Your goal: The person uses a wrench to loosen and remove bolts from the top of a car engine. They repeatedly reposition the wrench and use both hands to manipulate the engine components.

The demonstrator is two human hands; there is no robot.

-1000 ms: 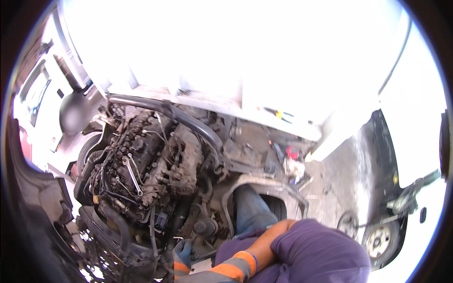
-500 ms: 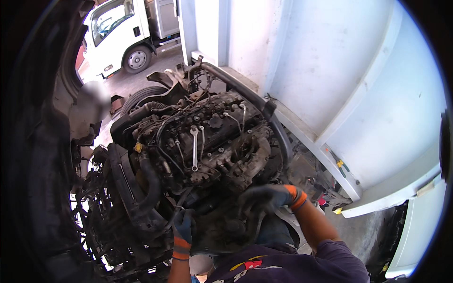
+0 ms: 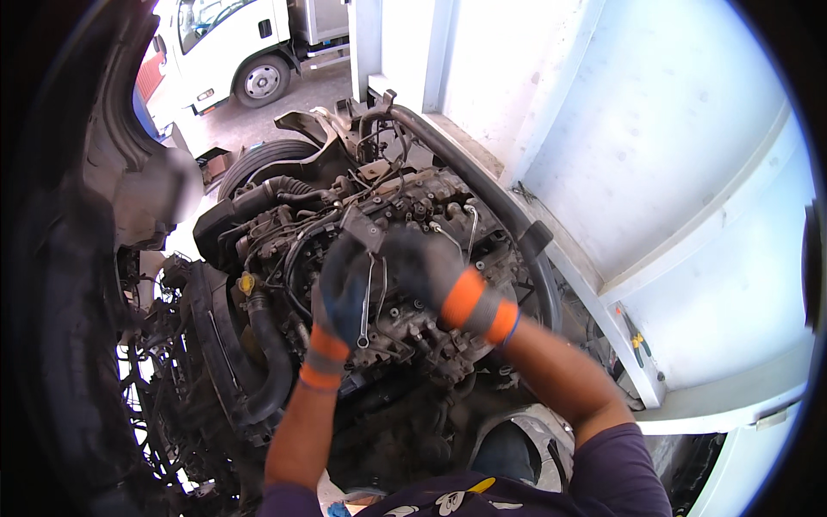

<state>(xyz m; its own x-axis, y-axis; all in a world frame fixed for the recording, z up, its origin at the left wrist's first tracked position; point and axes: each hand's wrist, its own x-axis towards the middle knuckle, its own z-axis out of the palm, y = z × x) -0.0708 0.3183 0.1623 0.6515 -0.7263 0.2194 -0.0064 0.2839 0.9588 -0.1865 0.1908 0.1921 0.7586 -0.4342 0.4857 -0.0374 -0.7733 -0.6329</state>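
Both my hands, in dark gloves with orange and grey cuffs, are over the top of a dirty engine (image 3: pixel 431 194). My left hand (image 3: pixel 343 289) is closed on a flat, dull grey-brown metal bracket (image 3: pixel 365 229) with a small hole, held above the engine. Right beside it is my right hand (image 3: pixel 422 267), smeared by motion; its fingers reach toward the bracket's right edge, and their grip cannot be made out. A silver combination wrench (image 3: pixel 366 302) lies on the engine between my hands, its upper end hidden.
A black radiator hose (image 3: pixel 271 345) with a yellow cap (image 3: pixel 247 283) runs left of the engine. A thick dark bar (image 3: pixel 465 159) curves along the far right side. Pliers (image 3: pixel 637 340) rest on the white panel's ledge. A white truck (image 3: pixel 233 52) stands beyond.
Both hands have risen from the engine's near edge to its top. The bracket now shows in my left hand, covering the wrench's upper end. The view has shifted slightly.
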